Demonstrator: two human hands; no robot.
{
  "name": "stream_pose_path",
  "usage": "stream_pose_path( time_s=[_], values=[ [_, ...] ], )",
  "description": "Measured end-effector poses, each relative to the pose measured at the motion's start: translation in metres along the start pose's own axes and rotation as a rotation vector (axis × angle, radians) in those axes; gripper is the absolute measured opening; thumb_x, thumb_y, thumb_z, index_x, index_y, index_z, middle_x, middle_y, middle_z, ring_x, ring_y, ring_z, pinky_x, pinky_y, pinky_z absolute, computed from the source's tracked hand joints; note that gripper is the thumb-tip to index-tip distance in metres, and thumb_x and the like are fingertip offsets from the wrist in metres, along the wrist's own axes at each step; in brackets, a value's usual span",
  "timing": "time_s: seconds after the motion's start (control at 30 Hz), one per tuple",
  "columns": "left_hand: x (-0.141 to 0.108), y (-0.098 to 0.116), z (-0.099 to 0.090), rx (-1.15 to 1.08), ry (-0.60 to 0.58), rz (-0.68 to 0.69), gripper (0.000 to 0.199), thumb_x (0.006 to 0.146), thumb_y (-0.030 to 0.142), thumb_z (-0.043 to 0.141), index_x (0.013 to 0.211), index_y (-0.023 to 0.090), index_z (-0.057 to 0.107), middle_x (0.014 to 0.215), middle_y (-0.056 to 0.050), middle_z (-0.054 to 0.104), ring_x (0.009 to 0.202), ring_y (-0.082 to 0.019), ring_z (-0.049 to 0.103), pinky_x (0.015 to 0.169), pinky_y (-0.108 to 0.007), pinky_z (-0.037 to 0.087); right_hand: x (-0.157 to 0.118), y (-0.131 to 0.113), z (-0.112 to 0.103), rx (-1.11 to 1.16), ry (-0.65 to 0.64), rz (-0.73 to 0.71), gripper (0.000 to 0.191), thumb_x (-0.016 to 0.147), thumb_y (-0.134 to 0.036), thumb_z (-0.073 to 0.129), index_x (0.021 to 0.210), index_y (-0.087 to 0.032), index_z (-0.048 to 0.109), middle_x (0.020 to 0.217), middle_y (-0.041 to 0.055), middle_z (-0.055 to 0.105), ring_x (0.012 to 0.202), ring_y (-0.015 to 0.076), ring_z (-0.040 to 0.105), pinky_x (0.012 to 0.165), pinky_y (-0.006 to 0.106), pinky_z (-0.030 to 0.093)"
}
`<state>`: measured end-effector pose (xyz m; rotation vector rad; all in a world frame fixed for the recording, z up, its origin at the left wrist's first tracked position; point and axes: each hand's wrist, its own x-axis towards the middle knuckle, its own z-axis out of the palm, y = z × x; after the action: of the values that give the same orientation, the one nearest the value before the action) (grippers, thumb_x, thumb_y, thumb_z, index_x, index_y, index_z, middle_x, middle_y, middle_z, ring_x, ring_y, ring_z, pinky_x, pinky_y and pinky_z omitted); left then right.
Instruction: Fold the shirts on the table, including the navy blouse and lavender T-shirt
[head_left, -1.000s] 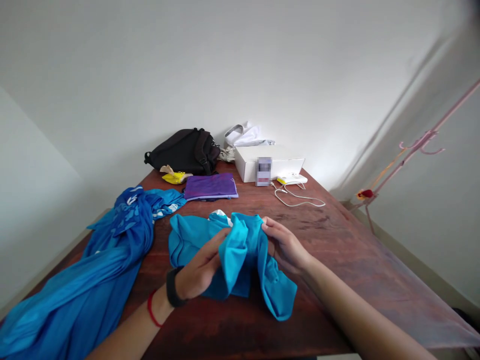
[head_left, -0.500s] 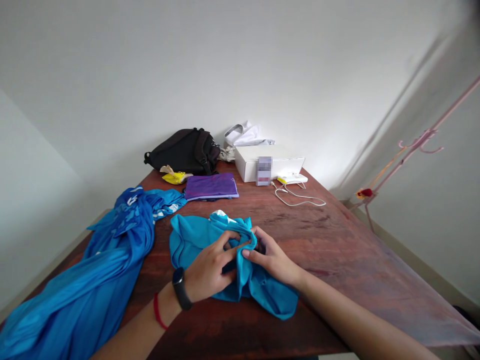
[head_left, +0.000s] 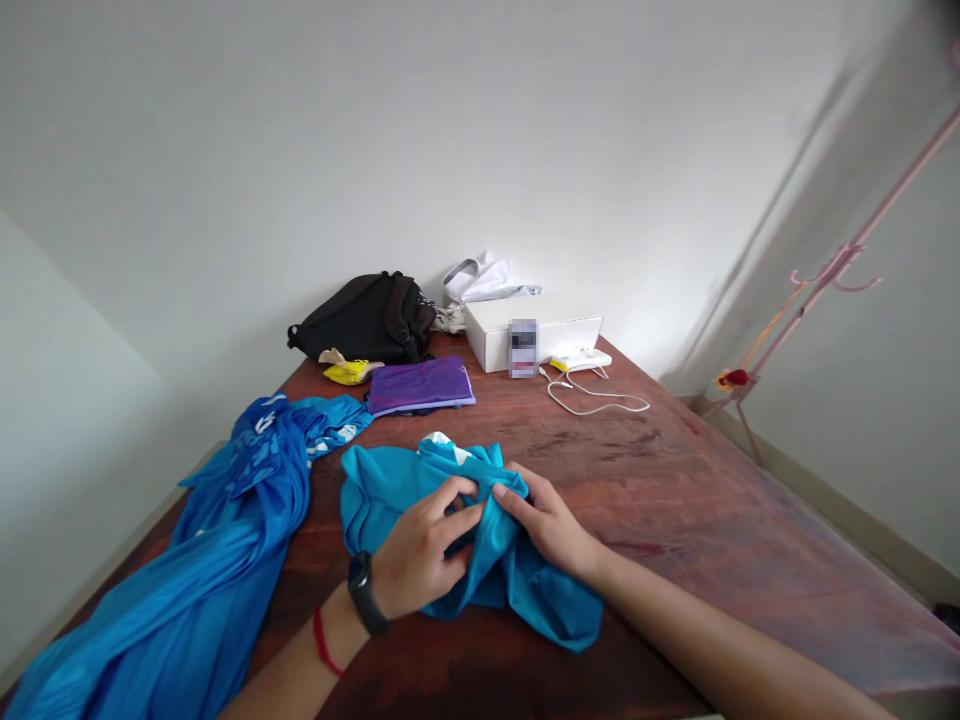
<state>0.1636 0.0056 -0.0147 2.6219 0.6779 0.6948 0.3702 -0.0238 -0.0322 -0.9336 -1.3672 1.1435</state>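
A turquoise garment (head_left: 390, 490) with white patches lies bunched on the wooden table in front of me; its exact kind does not show. My left hand (head_left: 431, 545) is on its near middle, fingers curled into the folds and pinching the cloth. From the right, my right hand (head_left: 551, 515) grips a gathered edge of the same cloth between thumb and fingers. Part of the cloth hangs down below both hands. The fingertips are partly hidden in the folds. To the left lies a blue garment (head_left: 247, 500) with white print, long and loosely heaped.
Along the back stand a black backpack (head_left: 360, 318), a yellow item (head_left: 349, 372), a purple folded cloth (head_left: 421, 386), a white box (head_left: 487, 338) with a blurred card-like object (head_left: 523, 348) before it, and a white device (head_left: 581, 360) with a cable. A pink stand (head_left: 832, 275) rises beyond the table's right edge.
The gathered edge in my right hand has shifted slightly right and flattened, with the right thumb now lying over it. My left hand stays in the folds. The view has tilted up slightly.
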Motion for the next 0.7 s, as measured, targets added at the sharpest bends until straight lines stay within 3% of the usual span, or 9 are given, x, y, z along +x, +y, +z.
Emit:
stream_pose_path(
  time_s=[0.1, 0.2, 0.33, 0.43, 0.5, 0.6, 0.7],
  values=[
    [0.002, -0.008, -0.012, 0.001, 0.078, -0.011, 0.049, 0.095, 0.019, 0.055, 0.143, 0.032, 0.051, 0.134, -0.008, 0.055, 0.122, -0.025, 0.056, 0.105, -0.041, 0.049, 0.005, -0.007, -0.009, 0.094, 0.131, 0.01, 0.031, 0.091, -0.051, 0.065, 0.098, -0.021, 0.067, 0.089, 0.0009, 0.068, 0.082, 0.0185, 0.063, 0.078, 0.031, 0.052],
    [0.001, -0.029, -0.018, 0.073, 0.13, -0.123, 0.053, 0.097, 0.032, 0.057, 0.149, 0.032, 0.043, 0.147, -0.009, 0.049, 0.137, -0.028, 0.046, 0.115, -0.048, 0.04, 0.01, -0.02, -0.023, 0.283, 0.284, 0.068, 0.034, 0.086, -0.053, 0.07, 0.099, -0.022, 0.067, 0.084, 0.0005, 0.07, 0.076, 0.0194, 0.065, 0.075, 0.034, 0.055],
    [-0.008, -0.062, -0.014, 0.238, -0.086, -0.394, 0.076, 0.088, 0.047, 0.068, 0.154, 0.025, 0.037, 0.157, -0.016, 0.038, 0.145, -0.039, 0.034, 0.115, -0.061, 0.032, 0.02, -0.035, -0.049, 0.455, 0.585, 0.02, 0.036, 0.077, -0.051, 0.077, 0.094, -0.023, 0.064, 0.076, -0.0015, 0.068, 0.068, 0.0191, 0.065, 0.067, 0.035, 0.057],
    [-0.011, -0.075, -0.011, 0.335, -0.155, -0.525, 0.052, 0.094, 0.042, 0.058, 0.141, 0.02, 0.053, 0.149, -0.017, 0.049, 0.137, -0.037, 0.046, 0.11, -0.055, 0.039, 0.03, -0.037, -0.075, 0.464, 0.851, -0.097, 0.034, 0.075, -0.048, 0.077, 0.087, -0.023, 0.059, 0.069, -0.006, 0.062, 0.06, 0.0147, 0.059, 0.063, 0.031, 0.055],
    [-0.009, -0.078, -0.014, 0.378, -0.095, -0.543, 0.035, 0.099, 0.034, 0.049, 0.126, 0.018, 0.062, 0.136, -0.016, 0.06, 0.125, -0.032, 0.057, 0.103, -0.045, 0.045, 0.035, -0.034, -0.092, 0.456, 0.959, -0.15, 0.033, 0.073, -0.047, 0.077, 0.082, -0.023, 0.055, 0.062, -0.0094, 0.053, 0.053, 0.0111, 0.052, 0.057, 0.027, 0.051],
    [-0.005, -0.079, -0.026, 0.415, -0.017, -0.634, 0.026, 0.098, 0.029, 0.046, 0.113, 0.018, 0.064, 0.111, -0.013, 0.07, 0.106, -0.03, 0.066, 0.086, -0.037, 0.05, 0.041, -0.028, -0.116, 0.417, 1.073, -0.181, 0.032, 0.073, -0.046, 0.075, 0.078, -0.023, 0.053, 0.059, -0.011, 0.046, 0.05, 0.0095, 0.045, 0.053, 0.025, 0.046],
    [-0.005, -0.078, -0.045, 0.411, 0.194, -0.715, 0.023, 0.097, 0.031, 0.045, 0.104, 0.02, 0.063, 0.091, -0.009, 0.071, 0.09, -0.028, 0.067, 0.075, -0.032, 0.046, 0.044, -0.022, -0.136, 0.316, 1.179, -0.188, 0.03, 0.075, -0.048, 0.07, 0.081, -0.022, 0.057, 0.064, -0.0084, 0.052, 0.057, 0.0118, 0.051, 0.061, 0.028, 0.049]
  ],
)
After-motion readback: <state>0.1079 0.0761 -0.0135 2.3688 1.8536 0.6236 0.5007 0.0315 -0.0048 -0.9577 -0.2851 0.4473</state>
